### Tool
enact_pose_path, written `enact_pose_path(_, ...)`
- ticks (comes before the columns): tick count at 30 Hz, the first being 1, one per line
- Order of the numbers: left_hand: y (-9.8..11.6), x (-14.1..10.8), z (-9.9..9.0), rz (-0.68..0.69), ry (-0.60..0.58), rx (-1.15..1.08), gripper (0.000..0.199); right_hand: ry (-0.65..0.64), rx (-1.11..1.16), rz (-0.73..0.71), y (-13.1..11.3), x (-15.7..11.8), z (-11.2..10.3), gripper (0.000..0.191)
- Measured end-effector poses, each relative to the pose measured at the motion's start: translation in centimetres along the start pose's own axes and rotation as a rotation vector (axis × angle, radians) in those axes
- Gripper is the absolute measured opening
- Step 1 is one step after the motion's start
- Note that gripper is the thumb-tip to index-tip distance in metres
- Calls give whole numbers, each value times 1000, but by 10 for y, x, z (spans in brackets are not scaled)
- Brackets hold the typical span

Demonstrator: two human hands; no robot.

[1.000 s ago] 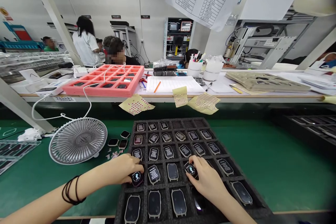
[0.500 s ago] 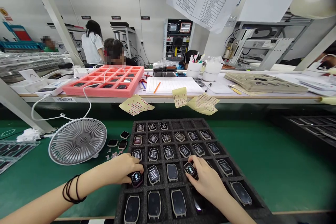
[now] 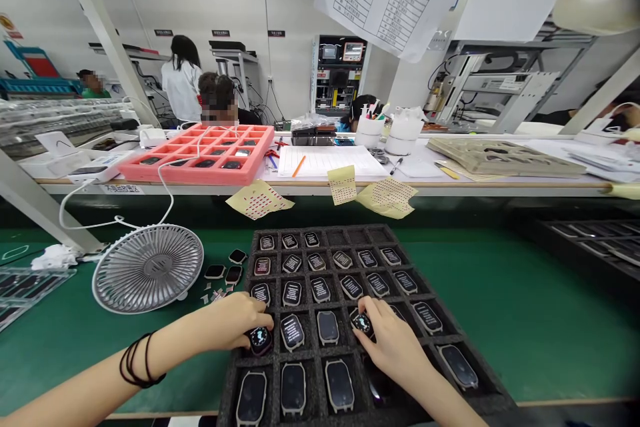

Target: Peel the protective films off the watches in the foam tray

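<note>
A black foam tray [image 3: 309, 353] with square cells lies in front of me, most cells holding a smartwatch face up. My left hand [image 3: 239, 321] has its fingers closed around the edges of a smartwatch [image 3: 260, 340] with a lit watch face, in the leftmost cell of the second row from the front. My right hand [image 3: 395, 341] grips another lit smartwatch [image 3: 361, 325] between thumb and fingers, in a cell of the same row. Between them sit a watch showing text [image 3: 293, 332] and a dark-screened watch [image 3: 329, 328]. My right hand and forearm partly cover the cells beneath.
A grey fan [image 3: 150, 269] stands left of the tray, with several loose watches [image 3: 215, 271] and small scraps beside it. A shelf edge [image 3: 310, 191] runs behind, carrying a pink foam tray [image 3: 200, 173] and papers. More dark trays [image 3: 595, 240] lie at right. People are in the background.
Both hands stay in place on their smartwatches. In the background, a standing person in white has shifted slightly to the right and turned.
</note>
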State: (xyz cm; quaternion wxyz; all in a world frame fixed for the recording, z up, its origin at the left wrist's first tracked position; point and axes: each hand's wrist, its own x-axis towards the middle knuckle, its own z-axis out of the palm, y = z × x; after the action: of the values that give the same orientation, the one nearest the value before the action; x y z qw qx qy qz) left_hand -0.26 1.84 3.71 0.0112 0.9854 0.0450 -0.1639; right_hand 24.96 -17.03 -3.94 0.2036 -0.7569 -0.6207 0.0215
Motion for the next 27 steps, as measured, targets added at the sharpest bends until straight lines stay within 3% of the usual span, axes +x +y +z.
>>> enact_pose_path(22,4,-2,-1,-6,-11,43,38,-12,-3,17,0,0,1,14)
enact_pose_path(27,8,-6,2,-34,24,39,40,34,-50,-4,-3,0,-4,40)
